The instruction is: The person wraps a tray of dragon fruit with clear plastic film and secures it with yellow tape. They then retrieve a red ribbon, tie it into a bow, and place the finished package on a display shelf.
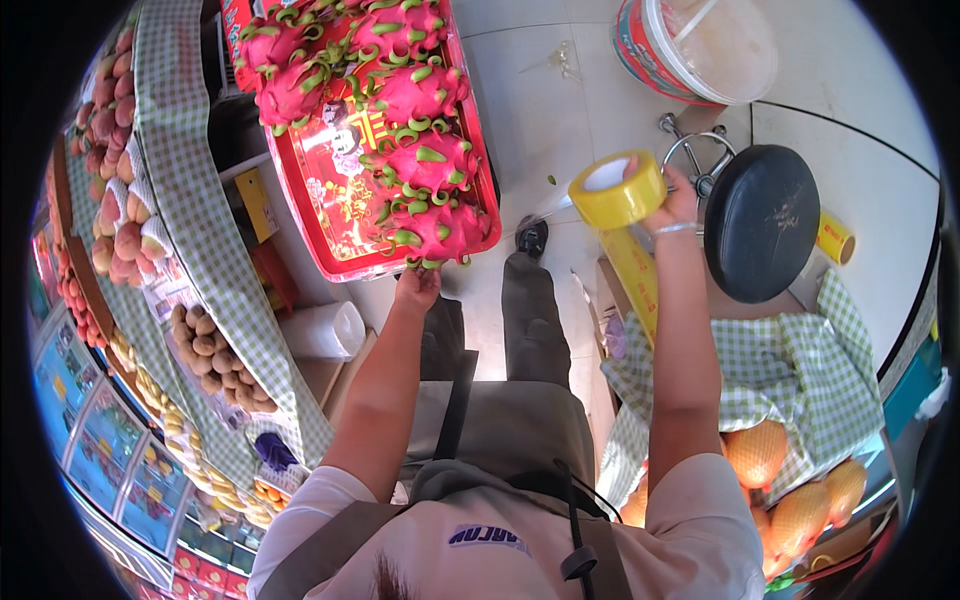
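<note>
A wide roll of clear yellowish packing tape (618, 189) is in my right hand (675, 201), its fingers around the roll's right side. A strip of film seems to stretch from the roll down to the left. My left hand (418, 288) touches the near edge of a red plastic tray (330, 251); its fingertips are partly hidden beneath the rim, so its grip is unclear. Pink dragon fruits (431, 161) with green scales lie on the tray's right side and far end. The tray's printed red bottom shows at the left.
A round black stool (763, 223) stands right of my right hand, with a plastic bucket (709, 49) beyond it. Fruit stands under checkered cloth (180, 135) line the left; netted orange-skinned fruits (802, 517) lie at lower right. A plastic roll (322, 330) lies left of my legs.
</note>
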### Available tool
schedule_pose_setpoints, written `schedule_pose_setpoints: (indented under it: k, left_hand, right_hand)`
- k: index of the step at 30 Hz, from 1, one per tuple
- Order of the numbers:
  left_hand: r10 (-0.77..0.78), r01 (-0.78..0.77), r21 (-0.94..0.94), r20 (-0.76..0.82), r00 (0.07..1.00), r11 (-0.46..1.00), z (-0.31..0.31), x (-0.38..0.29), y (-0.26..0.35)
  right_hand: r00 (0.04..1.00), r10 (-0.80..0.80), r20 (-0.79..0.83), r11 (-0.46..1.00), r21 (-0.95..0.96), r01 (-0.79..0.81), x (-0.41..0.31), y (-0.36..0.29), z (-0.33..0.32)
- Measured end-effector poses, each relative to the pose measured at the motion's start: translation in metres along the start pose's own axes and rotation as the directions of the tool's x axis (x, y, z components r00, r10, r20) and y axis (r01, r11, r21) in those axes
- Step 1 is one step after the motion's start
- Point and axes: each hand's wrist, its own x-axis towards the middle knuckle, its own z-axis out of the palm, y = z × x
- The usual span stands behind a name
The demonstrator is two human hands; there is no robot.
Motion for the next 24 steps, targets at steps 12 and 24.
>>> schedule_pose_setpoints:
  k: [12, 24]
  left_hand:
    - [-0.264, 0.231, 0.962, -0.187, 0.946, 0.147, 0.037, -0.087, 0.016]
    - [-0.281, -0.771, 0.032, 0.921, 0.270, -0.636, 0.390, -0.155, -0.034]
  right_hand:
    - [0.949, -0.281, -0.144, 0.869, 0.381, 0.315, 0.016, 0.047, 0.073]
    - [0.933, -0.347, -0.092, 0.706, 0.630, 0.324, 0.048, 0.086, 0.108]
